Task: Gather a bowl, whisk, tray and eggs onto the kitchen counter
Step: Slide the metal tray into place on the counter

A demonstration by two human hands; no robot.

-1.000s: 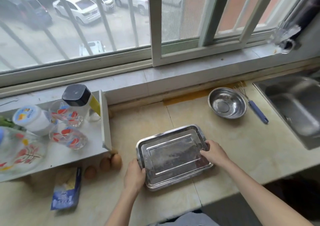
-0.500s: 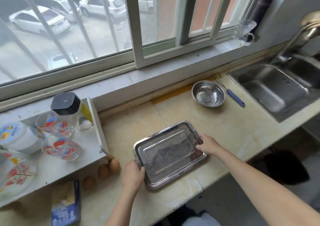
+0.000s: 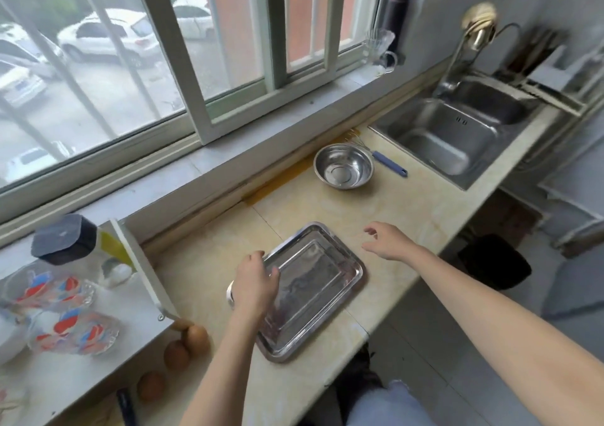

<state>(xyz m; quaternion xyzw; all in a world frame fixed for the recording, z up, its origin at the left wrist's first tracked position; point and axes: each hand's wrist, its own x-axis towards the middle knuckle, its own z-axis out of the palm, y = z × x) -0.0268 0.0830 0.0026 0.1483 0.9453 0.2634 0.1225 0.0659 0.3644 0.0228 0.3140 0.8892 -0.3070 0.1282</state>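
Observation:
A rectangular steel tray [image 3: 322, 290] lies flat near the counter's front edge. My left hand [image 3: 255, 283] lies over its left rim with the fingers loosely bent, and no grip shows. My right hand [image 3: 387, 241] hovers open just right of the tray's far corner, touching nothing. A steel bowl [image 3: 343, 170] stands farther back near the window ledge. Beside it on the right lies a whisk [image 3: 389, 163] with a blue handle. Three brown eggs [image 3: 178, 355] sit on the counter to the left of the tray, under the edge of a white shelf.
A white shelf [image 3: 140, 269] at the left carries patterned glasses [image 3: 73, 331] and a dark-capped bottle [image 3: 65, 239]. A steel sink [image 3: 457, 138] with a faucet [image 3: 474, 37] fills the right end. A dark bin [image 3: 493, 262] stands on the floor beyond the counter's front edge.
My right hand has let go of the tray's right edge and lifted to the right. My left hand has shifted up over the left rim. The view has swung right toward the sink.

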